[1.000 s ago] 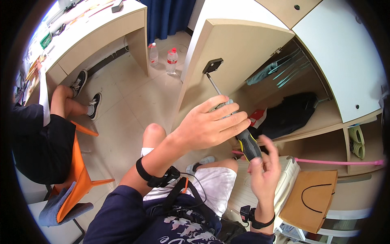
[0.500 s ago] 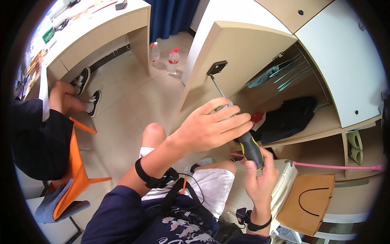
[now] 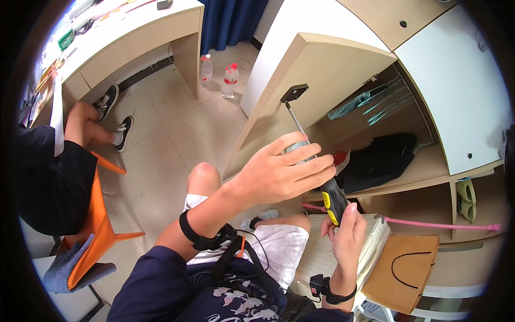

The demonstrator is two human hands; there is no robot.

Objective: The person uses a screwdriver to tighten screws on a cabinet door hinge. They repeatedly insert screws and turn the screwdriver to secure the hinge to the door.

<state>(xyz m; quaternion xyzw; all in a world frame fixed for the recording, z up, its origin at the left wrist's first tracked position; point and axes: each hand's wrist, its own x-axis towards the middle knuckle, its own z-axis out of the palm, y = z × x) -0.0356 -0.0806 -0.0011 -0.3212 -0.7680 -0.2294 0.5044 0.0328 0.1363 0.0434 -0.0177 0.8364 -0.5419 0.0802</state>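
A screwdriver (image 3: pixel 332 196) with a black and yellow handle slants up to the open cabinet door (image 3: pixel 327 70). Its tip meets the lower edge of a small black lock (image 3: pixel 295 93) mounted on the door's inner face. My left hand (image 3: pixel 279 169) is closed around the front of the handle and the shaft. Something pale and bluish shows between its fingers; I cannot make out what. At the rear end of the handle, my right hand (image 3: pixel 347 233) has its fingers curled against the grip, with the thumb on the right side.
Inside the cabinet are teal hangers (image 3: pixel 383 99) and dark clothing (image 3: pixel 378 161). A pale suitcase (image 3: pixel 370 241), a pink rod (image 3: pixel 440 222) and a brown paper bag (image 3: pixel 402 268) sit at right. Two bottles (image 3: pixel 230 80) stand by the desk (image 3: pixel 134 45). A person sits on an orange chair (image 3: pixel 94 214).
The screwdriver's handle has turned, with more yellow facing up. My right thumb has shifted from the handle's top to its right side. The view has moved slightly.
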